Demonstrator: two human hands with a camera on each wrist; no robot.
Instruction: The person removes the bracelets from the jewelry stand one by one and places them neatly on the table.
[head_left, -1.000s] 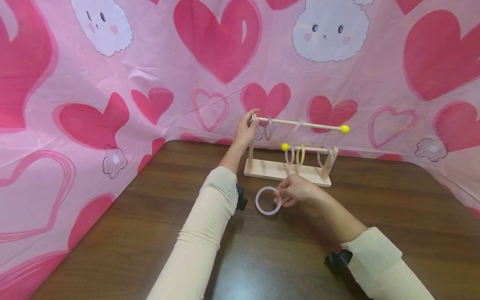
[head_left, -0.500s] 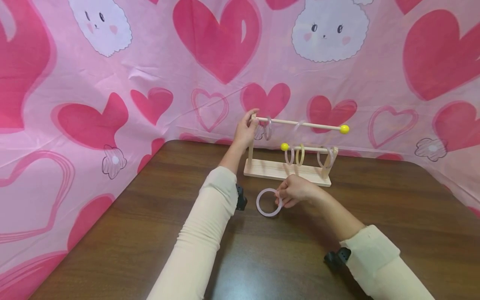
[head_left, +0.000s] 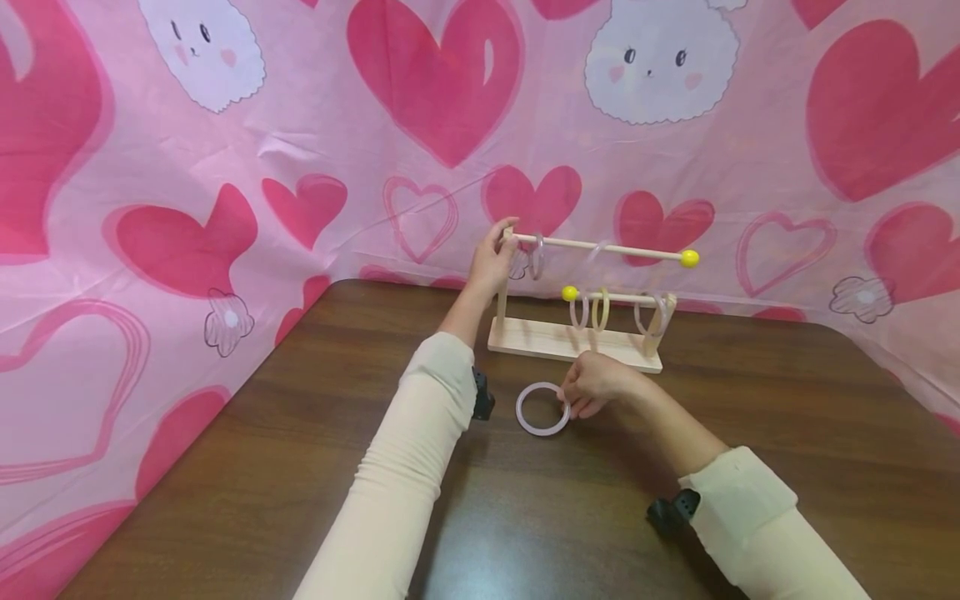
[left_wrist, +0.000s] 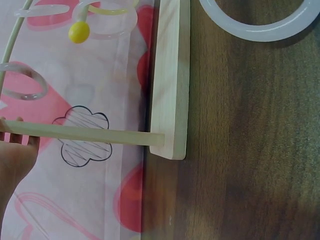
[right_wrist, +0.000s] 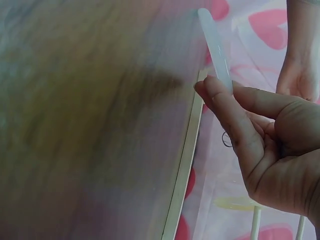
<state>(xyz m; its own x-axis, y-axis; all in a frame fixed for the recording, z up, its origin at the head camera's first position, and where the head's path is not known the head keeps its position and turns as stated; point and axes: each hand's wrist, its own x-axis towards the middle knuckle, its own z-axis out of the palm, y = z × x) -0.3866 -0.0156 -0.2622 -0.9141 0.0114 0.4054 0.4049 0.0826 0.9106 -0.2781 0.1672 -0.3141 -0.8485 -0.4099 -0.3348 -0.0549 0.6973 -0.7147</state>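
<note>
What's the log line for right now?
left hand: holds wooden upright; right hand: pinches pale ring, apart from rack; yellow ring: on lower rod

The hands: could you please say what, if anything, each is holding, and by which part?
The right hand pinches a pale lilac ring by its right edge; the left hand holds the wooden stand by the top of its taller post.

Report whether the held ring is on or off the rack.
Off: the right hand pinches the ring in front of the rack, clear of its rods.
</note>
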